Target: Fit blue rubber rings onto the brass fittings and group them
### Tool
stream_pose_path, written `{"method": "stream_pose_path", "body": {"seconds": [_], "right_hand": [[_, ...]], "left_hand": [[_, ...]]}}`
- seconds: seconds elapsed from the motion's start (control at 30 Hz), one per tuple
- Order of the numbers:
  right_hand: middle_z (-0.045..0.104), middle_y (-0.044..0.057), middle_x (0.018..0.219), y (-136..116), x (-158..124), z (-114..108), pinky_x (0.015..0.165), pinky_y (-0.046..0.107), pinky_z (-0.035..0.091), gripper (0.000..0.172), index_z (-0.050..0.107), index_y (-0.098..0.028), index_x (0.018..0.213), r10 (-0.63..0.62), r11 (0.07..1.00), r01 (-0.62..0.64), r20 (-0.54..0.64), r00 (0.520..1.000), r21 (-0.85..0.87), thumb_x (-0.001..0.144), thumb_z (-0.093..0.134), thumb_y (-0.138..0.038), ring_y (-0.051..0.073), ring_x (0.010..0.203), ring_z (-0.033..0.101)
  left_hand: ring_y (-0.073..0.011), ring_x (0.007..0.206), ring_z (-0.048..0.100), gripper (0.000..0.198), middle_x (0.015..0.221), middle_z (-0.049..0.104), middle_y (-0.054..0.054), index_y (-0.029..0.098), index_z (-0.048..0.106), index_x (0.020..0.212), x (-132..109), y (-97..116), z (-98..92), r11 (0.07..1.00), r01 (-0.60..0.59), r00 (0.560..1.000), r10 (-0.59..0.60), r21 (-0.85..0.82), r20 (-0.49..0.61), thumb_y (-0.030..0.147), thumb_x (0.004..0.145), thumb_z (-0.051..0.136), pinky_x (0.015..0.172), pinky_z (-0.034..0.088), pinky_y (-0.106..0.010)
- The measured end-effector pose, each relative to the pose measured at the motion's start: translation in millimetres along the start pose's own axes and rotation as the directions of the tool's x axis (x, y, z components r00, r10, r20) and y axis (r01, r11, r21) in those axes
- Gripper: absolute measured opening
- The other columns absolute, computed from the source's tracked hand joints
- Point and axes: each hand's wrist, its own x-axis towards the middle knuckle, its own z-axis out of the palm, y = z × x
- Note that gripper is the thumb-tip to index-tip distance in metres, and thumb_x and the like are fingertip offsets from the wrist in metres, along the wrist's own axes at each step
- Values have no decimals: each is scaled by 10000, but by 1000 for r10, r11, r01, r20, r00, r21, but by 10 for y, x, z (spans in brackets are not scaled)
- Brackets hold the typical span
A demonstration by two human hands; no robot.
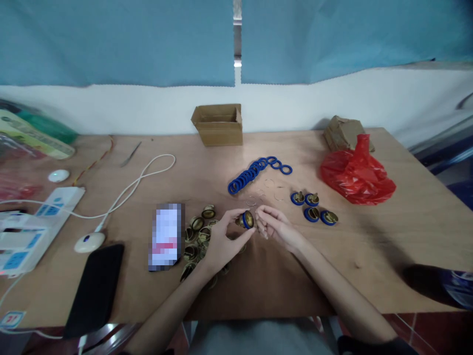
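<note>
My left hand (pixel 223 241) grips a round brass fitting (pixel 249 220) with a blue ring around it, its hollow face turned toward my right hand (pixel 275 226). The fingers of that right hand are pinched together just beside the fitting; whatever they hold is too small to make out. Beneath and left of my left hand lies a pile of brass fittings (pixel 190 253), partly hidden by the hand and forearm. Beyond both hands are a row of blue rings (pixel 244 178) and several thin wire rings (pixel 251 200). To the right sit several brass fittings with blue rings (pixel 312 198).
An open cardboard box (pixel 221 133) stands by the wall. At right are a red plastic bag (pixel 358 177), a brown package (pixel 342 132) and a dark bottle (pixel 439 285). Leftward lie a lit phone (pixel 165 236), a black phone (pixel 95 288), tweezers (pixel 131 154), a white cable and a power strip (pixel 40 227).
</note>
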Motion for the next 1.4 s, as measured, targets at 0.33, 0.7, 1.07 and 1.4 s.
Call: {"method": "stream_pose_path", "body": {"seconds": [0.33, 0.7, 1.07, 1.4], "right_hand": [[570, -33, 752, 26, -17, 40, 603, 226, 461, 358, 605, -196, 877, -67, 977, 62, -15, 998, -204, 844, 770, -512, 93, 629, 527], [475, -37, 769, 31, -35, 26, 620, 251, 419, 360, 492, -217, 888, -210, 867, 243, 124, 970, -436, 950, 607, -552, 116, 658, 469], [605, 35, 831, -3, -163, 90, 696, 318, 507, 106, 520, -215, 902, -514, 136, 538, 405, 756, -832, 996, 502, -171, 184, 767, 573], [672, 84, 835, 64, -194, 128, 863, 403, 608, 188, 620, -171, 925, -567, -233, 581, 594, 571, -780, 983, 468, -77, 242, 937, 651]], "left_hand": [[-226, 1053, 722, 396, 1135, 743, -61, 222, 645, 1196, 16, -9, 7, 999, -34, 999, 34, 42, -1, 210, 821, 772, 964, 574, -396], [-236, 1118, 690, 474, 1207, 701, -71, 256, 625, 1272, 22, -46, -24, 981, -149, 988, 142, 123, 61, 182, 831, 785, 1008, 558, -410], [-231, 1194, 653, 452, 1268, 643, -102, 243, 566, 1335, -18, -61, -15, 933, -276, 960, 256, 230, 114, 93, 913, 626, 1024, 567, -392], [-234, 1338, 599, 459, 1345, 683, -115, 195, 570, 1322, -47, -122, -2, 901, -413, 910, 404, 134, 90, 2, 907, 542, 1097, 544, -436]]}}
